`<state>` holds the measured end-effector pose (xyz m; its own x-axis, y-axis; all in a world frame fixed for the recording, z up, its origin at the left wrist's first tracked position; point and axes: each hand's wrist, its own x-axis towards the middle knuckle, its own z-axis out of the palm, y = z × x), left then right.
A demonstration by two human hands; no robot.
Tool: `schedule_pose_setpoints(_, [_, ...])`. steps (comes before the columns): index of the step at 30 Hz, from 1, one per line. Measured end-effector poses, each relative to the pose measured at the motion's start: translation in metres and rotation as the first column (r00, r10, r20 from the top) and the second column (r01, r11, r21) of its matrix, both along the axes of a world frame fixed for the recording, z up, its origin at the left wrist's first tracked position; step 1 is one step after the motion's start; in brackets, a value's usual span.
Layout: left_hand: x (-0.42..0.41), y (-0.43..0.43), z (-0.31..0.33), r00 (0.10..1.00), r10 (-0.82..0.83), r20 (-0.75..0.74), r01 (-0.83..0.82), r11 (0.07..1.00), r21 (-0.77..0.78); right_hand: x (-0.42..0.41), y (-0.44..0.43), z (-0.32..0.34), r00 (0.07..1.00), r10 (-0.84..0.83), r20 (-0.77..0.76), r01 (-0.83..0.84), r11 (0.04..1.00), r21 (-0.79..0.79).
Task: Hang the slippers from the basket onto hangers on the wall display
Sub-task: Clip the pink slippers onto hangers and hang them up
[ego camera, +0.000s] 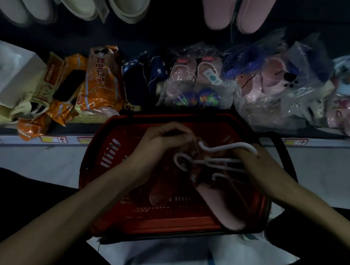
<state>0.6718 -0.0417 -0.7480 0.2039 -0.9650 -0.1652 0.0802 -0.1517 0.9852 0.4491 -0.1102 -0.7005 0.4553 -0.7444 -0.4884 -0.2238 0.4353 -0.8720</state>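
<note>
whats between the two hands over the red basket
In the head view, white hangers lie between the left hand and right hand, over a pink slipper.

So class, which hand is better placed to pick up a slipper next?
Probably the left hand: it hovers right over the slippers, while the right hand grips the white hangers.

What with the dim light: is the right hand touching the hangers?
Touching. The head view shows the right hand gripping the hangers over the basket.
</note>
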Motion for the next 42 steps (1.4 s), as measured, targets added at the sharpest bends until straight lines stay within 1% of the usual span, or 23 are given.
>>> schedule_pose_setpoints(2, [0.004,0.003,0.0,0.999,0.009,0.044,-0.008,1.0,-0.019,-0.003,0.003,-0.002,0.999,0.019,-0.031,-0.02,0.999,-0.025])
schedule_pose_setpoints(4, [0.008,0.005,-0.001,0.995,0.029,0.093,-0.025,0.999,-0.042,-0.002,0.004,-0.003,0.99,0.096,-0.101,-0.101,0.994,-0.048])
schedule_pose_setpoints(5, [0.009,0.006,-0.003,0.995,0.036,0.096,-0.032,0.999,-0.043,-0.001,0.002,-0.002,0.982,0.12,-0.144,-0.13,0.99,-0.06])
schedule_pose_setpoints(6, [0.01,0.006,-0.005,0.995,0.04,0.088,-0.037,0.999,-0.034,-0.001,0.0,-0.001,0.979,0.106,-0.173,-0.12,0.99,-0.073])
schedule_pose_setpoints(8, [0.013,0.005,-0.012,0.993,0.045,0.11,-0.045,0.999,-0.005,-0.001,-0.006,0.002,0.981,0.033,-0.192,-0.054,0.993,-0.106])
schedule_pose_setpoints(10, [0.015,0.006,-0.018,0.983,0.026,0.181,-0.028,1.0,0.01,-0.004,-0.01,0.003,0.983,-0.048,-0.179,0.031,0.995,-0.098])
schedule_pose_setpoints(14, [0.009,0.01,-0.025,0.973,-0.061,0.222,0.058,0.998,0.022,-0.006,-0.012,0.001,0.971,-0.142,-0.193,0.146,0.989,0.007])
schedule_pose_setpoints(16, [0.008,0.009,-0.029,0.949,-0.069,0.306,0.069,0.998,0.011,-0.007,-0.014,0.0,0.96,-0.185,-0.21,0.193,0.981,0.017])
schedule_pose_setpoints(18, [0.008,0.008,-0.029,0.913,-0.104,0.394,0.122,0.992,-0.023,-0.011,-0.016,-0.001,0.958,-0.232,-0.17,0.239,0.971,0.018])
schedule_pose_setpoints(19, [0.006,0.009,-0.027,0.901,-0.127,0.415,0.158,0.987,-0.04,-0.013,-0.018,-0.003,0.953,-0.266,-0.145,0.272,0.962,0.023])
schedule_pose_setpoints(21, [0.0,0.01,-0.028,0.864,-0.15,0.481,0.206,0.976,-0.064,-0.012,-0.019,-0.009,0.945,-0.315,-0.085,0.321,0.945,0.059])
schedule_pose_setpoints(23, [-0.007,0.011,-0.034,0.835,-0.126,0.535,0.186,0.981,-0.06,-0.008,-0.013,-0.015,0.939,-0.338,-0.059,0.343,0.931,0.124])
schedule_pose_setpoints(24, [-0.01,0.011,-0.038,0.837,-0.117,0.534,0.162,0.986,-0.037,-0.004,-0.008,-0.017,0.943,-0.328,-0.06,0.333,0.931,0.152])
schedule_pose_setpoints(26, [-0.014,0.012,-0.045,0.85,-0.125,0.512,0.133,0.991,0.02,0.003,0.001,-0.028,0.956,-0.278,-0.089,0.289,0.945,0.153])
schedule_pose_setpoints(30, [-0.012,0.012,-0.048,0.885,-0.091,0.456,0.076,0.996,0.052,0.008,0.014,-0.044,0.958,-0.204,-0.2,0.217,0.975,0.046])
schedule_pose_setpoints(32, [-0.008,0.01,-0.048,0.862,-0.062,0.503,0.036,0.997,0.061,0.009,0.014,-0.048,0.952,-0.217,-0.216,0.228,0.973,0.027])
schedule_pose_setpoints(34, [-0.008,0.009,-0.045,0.844,-0.08,0.53,0.053,0.996,0.066,0.009,0.014,-0.051,0.958,-0.218,-0.184,0.231,0.972,0.05])
schedule_pose_setpoints(37, [-0.018,0.013,-0.037,0.868,-0.097,0.487,0.1,0.995,0.021,0.006,0.019,-0.06,0.979,-0.146,-0.141,0.158,0.984,0.078])
schedule_pose_setpoints(38, [-0.021,0.015,-0.036,0.877,-0.088,0.472,0.098,0.995,0.003,0.007,0.018,-0.06,0.979,-0.156,-0.132,0.168,0.982,0.086])
schedule_pose_setpoints(42, [-0.021,0.018,-0.03,0.927,-0.036,0.373,0.069,0.995,-0.075,0.012,0.003,-0.052,0.974,-0.227,-0.007,0.227,0.969,0.099])
